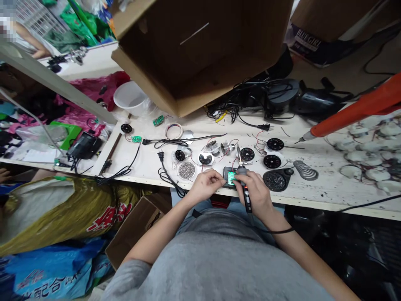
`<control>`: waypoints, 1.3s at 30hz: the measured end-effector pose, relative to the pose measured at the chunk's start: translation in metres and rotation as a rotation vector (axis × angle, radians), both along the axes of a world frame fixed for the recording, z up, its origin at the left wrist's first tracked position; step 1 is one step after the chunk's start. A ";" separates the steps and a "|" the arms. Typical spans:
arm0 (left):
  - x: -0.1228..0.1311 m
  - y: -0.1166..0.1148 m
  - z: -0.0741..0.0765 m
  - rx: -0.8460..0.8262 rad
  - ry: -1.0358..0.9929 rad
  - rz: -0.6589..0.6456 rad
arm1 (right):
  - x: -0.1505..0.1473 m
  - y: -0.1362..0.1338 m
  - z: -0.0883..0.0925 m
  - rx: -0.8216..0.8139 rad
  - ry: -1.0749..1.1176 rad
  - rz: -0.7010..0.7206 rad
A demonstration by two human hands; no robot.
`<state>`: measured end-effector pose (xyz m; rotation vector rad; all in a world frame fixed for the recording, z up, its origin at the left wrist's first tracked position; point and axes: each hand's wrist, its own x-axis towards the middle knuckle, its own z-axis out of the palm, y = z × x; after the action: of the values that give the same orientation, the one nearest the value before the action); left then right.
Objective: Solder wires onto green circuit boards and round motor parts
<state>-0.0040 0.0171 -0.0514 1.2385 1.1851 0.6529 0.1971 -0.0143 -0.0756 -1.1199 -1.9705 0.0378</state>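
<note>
My right hand [255, 192] is wrapped round a soldering iron [247, 200], its metal tip pointing away from me, up off the bench. The right fingertips also reach the edge of a small green circuit board [231, 178], which rests on a dark block [226, 172] at the bench's front edge. On the board's left side my left hand [207, 184] is closed in a pinch; what lies between those fingertips is too small to make out. Just right of my right hand sits a dark soldering stand [276, 179] with a wire coil [305, 170] beside it.
A bowl of metal bits [186, 170] and several round black discs [247, 154] with thin wires lie on the bench. Power cords [169, 177] trail across it. A big cardboard box [200, 54] stands behind. An orange-red tool [354, 109] hangs at right.
</note>
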 end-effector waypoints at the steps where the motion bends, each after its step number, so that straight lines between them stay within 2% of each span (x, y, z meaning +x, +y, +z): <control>1: 0.000 0.000 -0.001 0.027 -0.014 -0.001 | -0.001 0.000 -0.001 -0.010 0.009 0.011; 6: -0.002 -0.002 -0.007 0.085 -0.058 -0.012 | -0.001 -0.001 -0.006 -0.046 0.040 0.023; 11: 0.001 -0.005 -0.010 0.176 -0.004 0.011 | 0.002 -0.003 -0.006 -0.081 0.044 0.046; 16: 0.005 -0.008 -0.010 0.186 0.031 0.044 | 0.004 -0.001 -0.004 -0.034 -0.013 0.034; 19: 0.005 -0.009 -0.010 0.171 0.037 0.067 | 0.007 0.000 0.006 0.017 -0.016 0.013; 21: 0.005 -0.010 -0.009 0.182 0.038 0.081 | 0.011 -0.002 0.018 0.008 0.062 0.018; 25: 0.006 -0.009 -0.008 0.241 0.049 0.083 | 0.026 -0.018 0.044 -0.127 0.233 0.090; 28: 0.006 -0.007 -0.006 0.284 0.064 0.076 | 0.034 -0.037 0.055 -0.223 0.284 0.092; 33: 0.008 -0.006 -0.002 0.339 0.091 0.046 | 0.031 -0.068 0.047 -0.288 0.339 0.014; 39: 0.009 -0.005 -0.001 0.379 0.116 0.029 | 0.021 -0.088 0.032 -0.450 0.377 -0.187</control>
<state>0.0052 0.0121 -0.0523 1.5958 1.2109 0.8639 0.2182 -0.1020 -0.0437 -1.4570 -1.5501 0.5751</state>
